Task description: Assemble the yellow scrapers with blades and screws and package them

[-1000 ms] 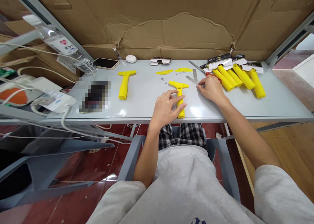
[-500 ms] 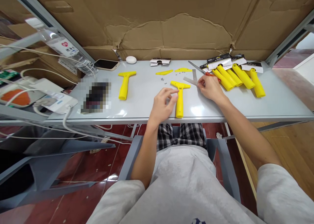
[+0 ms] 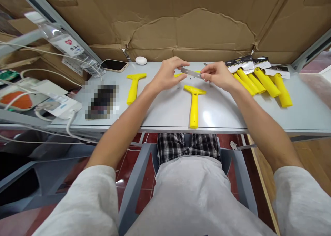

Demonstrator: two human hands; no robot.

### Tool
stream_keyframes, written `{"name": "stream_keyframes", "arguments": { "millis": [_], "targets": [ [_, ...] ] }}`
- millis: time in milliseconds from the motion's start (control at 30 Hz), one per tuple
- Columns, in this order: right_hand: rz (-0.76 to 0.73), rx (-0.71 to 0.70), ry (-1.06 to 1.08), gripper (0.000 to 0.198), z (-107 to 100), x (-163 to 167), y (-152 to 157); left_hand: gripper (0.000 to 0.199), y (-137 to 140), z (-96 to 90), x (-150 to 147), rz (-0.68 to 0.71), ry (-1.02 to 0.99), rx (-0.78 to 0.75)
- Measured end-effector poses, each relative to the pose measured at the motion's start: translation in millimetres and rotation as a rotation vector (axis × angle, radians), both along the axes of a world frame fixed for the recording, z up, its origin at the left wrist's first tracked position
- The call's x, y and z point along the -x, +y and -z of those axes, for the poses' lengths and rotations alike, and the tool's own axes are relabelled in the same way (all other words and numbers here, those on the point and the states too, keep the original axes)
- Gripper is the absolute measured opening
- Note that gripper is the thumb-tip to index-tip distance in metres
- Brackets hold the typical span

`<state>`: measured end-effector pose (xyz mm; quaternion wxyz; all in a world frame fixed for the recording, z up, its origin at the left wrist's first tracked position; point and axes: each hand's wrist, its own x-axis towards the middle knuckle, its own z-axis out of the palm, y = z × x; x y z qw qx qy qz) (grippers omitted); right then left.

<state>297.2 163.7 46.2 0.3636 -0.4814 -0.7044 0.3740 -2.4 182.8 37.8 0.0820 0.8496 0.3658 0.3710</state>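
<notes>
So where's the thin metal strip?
In the head view, the metal strip is near the middle, pinched by the right hand, other end at the left hand, pictured just above the yellow T-shaped handle nearest the person.

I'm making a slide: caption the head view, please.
Right hand pinching a metal blade, left hand at its other end, beyond a yellow T-shaped scraper handle.
</notes>
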Motion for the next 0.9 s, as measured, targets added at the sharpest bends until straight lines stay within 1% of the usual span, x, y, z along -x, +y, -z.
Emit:
{"name": "stream_keyframes", "arguments": {
  "millis": [67, 133, 267, 333, 400, 500, 667, 767, 900],
  "targets": [
    [-0.011, 0.072, 0.017, 0.020, 7, -2, -2, 0.047, 4, 6.8, 8, 0.051, 0.036, 0.028],
    [-0.024, 0.123, 0.029, 0.024, 11, -7, -3, 0.052, 4, 10.8, 15, 0.090, 0.078, 0.059],
    [-0.022, 0.152, 0.076, 0.034, 8, -18, -3, 0.079, -1, 13.7, 18, 0.113, 0.124, 0.057],
    [-0.026, 0.161, 0.088, 0.037, 5, -21, -4, 0.088, -3, 16.4, 14, 0.120, 0.139, 0.049],
    [-0.035, 0.167, 0.088, 0.039, 3, -21, -5, 0.089, -4, 20.3, 8, 0.128, 0.142, 0.051],
    [-0.030, 0.170, 0.071, 0.040, 4, -20, -8, 0.087, -5, 24.4, 2, 0.124, 0.097, 0.087],
    [-0.002, 0.185, 0.029, 0.040, 6, -18, -8, 0.083, -7, 20.9, -2, 0.096, 0.028, 0.165],
    [-0.014, 0.182, 0.024, 0.043, 6, -18, -7, 0.089, -8, 20.3, -4, 0.112, 0.007, 0.183],
    [-0.039, 0.166, 0.027, 0.046, 6, -20, -6, 0.101, -11, 27.7, -9, 0.128, -0.034, 0.242]
  ]
}}
